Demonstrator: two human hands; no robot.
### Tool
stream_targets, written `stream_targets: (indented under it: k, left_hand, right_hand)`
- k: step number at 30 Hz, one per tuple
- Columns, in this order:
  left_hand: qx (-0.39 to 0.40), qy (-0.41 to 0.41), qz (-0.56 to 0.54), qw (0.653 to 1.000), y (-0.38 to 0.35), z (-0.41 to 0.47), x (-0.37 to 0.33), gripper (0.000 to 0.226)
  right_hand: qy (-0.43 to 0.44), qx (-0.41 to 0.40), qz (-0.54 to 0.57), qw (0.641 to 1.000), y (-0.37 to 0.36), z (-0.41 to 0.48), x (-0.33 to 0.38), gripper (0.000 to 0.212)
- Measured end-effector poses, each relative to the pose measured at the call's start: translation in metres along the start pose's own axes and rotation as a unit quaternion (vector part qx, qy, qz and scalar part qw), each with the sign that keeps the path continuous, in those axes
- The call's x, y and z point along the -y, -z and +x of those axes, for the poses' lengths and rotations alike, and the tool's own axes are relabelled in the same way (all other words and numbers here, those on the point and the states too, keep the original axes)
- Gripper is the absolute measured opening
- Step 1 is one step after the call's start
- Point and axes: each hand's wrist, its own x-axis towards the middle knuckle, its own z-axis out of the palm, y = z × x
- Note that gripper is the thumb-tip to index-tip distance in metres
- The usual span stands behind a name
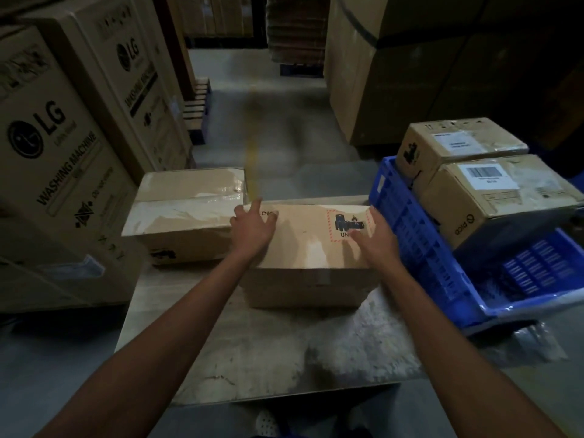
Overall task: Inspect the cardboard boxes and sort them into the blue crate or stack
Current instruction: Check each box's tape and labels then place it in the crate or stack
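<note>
Your left hand [252, 227] and right hand [376, 240] rested flat, fingers straight, gripping nothing, on top of the middle cardboard box [308, 248]. It sat on the table [268, 349], long axis running left to right, hazard label at the far right. There were four small boxes: this one, a taped box [186, 210] just beside its left, and two, near [499, 197] and far [458, 147], in the one blue crate [410, 235].

The middle box [311, 248] is matt cardboard. The box [186, 240] at nine o'clock carries glossy tape [196, 211]; the crate [410, 229] at three o'clock is plastic.
</note>
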Motion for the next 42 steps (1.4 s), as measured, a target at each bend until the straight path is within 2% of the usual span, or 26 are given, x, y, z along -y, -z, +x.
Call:
stream_targets:
  k: [3,5,11,14,18,20,24,28,31,33,36,39,42]
  left_hand:
    - [-0.036,0.023,-0.047,0.998,0.008,-0.016,-0.004,0.058]
    - [-0.072,0.021,-0.088,0.993,0.011,-0.031,-0.005,0.051]
    - [-0.166,-0.009,-0.162,0.973,-0.007,-0.103,0.005,0.021]
    - [-0.177,-0.014,-0.163,0.971,-0.027,-0.144,0.016,0.018]
    - [-0.181,0.017,-0.17,0.968,-0.048,-0.183,0.028,0.016]
    - [-0.161,0.024,-0.159,0.974,-0.055,-0.196,0.035,0.016]
    - [-0.085,0.019,-0.114,0.99,-0.07,-0.215,0.06,0.038]
    - [-0.057,0.006,-0.061,0.996,-0.069,-0.217,0.068,0.041]
    - [-0.062,-0.086,0.067,0.992,-0.066,-0.21,0.068,0.04]
    - [-0.052,-0.156,0.139,0.976,-0.067,-0.203,0.065,0.045]
    - [0.001,-0.174,0.198,0.965,-0.07,-0.191,0.063,0.059]
    - [0.075,-0.142,0.258,0.953,-0.072,-0.183,0.065,0.072]
    - [0.1,-0.134,0.267,0.949,-0.071,-0.181,0.068,0.071]
  right_hand:
    - [-0.006,-0.045,0.028,0.999,0.009,-0.006,0.001,0.08]
    - [-0.003,-0.072,0.034,0.997,0.016,-0.011,0.0,0.083]
    - [-0.006,-0.106,0.051,0.993,0.036,-0.044,-0.02,0.043]
    - [-0.038,-0.105,0.065,0.992,0.041,-0.067,-0.045,0.039]
    - [-0.058,-0.085,0.055,0.993,0.041,-0.096,-0.078,0.037]
    - [-0.072,-0.076,0.022,0.994,0.041,-0.107,-0.087,0.036]
    - [-0.083,-0.036,-0.017,0.996,0.034,-0.127,-0.108,0.032]
    - [-0.071,-0.016,-0.063,0.995,0.03,-0.13,-0.113,0.029]
    - [0.016,-0.035,-0.158,0.987,0.016,-0.126,-0.105,0.03]
    - [0.11,0.0,-0.2,0.974,-0.003,-0.125,-0.093,0.032]
    - [0.21,0.147,-0.23,0.939,-0.04,-0.129,-0.074,0.044]
    - [0.241,0.218,-0.34,0.882,-0.067,-0.129,-0.066,0.056]
    - [0.246,0.219,-0.385,0.862,-0.071,-0.125,-0.07,0.058]
